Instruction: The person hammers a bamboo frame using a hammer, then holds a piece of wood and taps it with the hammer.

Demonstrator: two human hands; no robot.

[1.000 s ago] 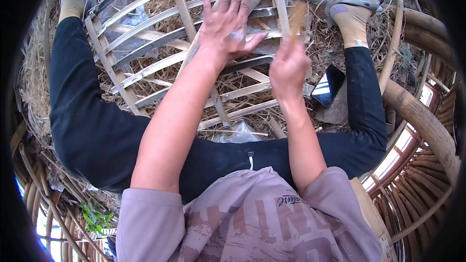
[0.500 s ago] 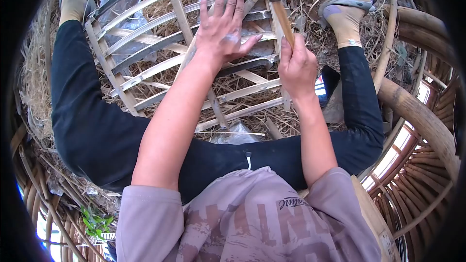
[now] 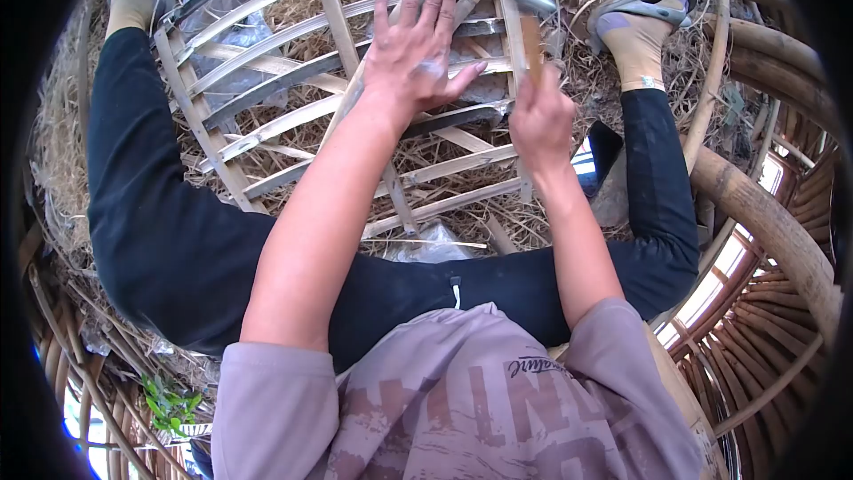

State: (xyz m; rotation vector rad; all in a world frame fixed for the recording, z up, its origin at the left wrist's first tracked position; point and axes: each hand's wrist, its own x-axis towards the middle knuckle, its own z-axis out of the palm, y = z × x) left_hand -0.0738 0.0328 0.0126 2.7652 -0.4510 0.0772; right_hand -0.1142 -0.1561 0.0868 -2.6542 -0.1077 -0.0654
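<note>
Flat on a lattice of bamboo strips [image 3: 267,132] lies my left hand [image 3: 410,58], its fingers stretched out and pointing away from me. My right hand [image 3: 543,121] is closed around the wooden handle of a hammer [image 3: 530,40]. The hammer's metal head, blurred by motion, is over the upper right of the lattice, beside an upright strip. Whether the head touches the bamboo I cannot tell. The lattice rests on straw between my spread legs.
A dark phone [image 3: 597,158] lies right of my right hand, near my right leg. Clear plastic sheeting [image 3: 233,31] shows under the lattice. Thick curved bamboo poles [image 3: 764,213] stand at the right. A green plant [image 3: 171,406] is at the lower left.
The hammer has swung between frames, and its head is now slightly right of where it was half a second ago. My left hand has stayed on the lattice.
</note>
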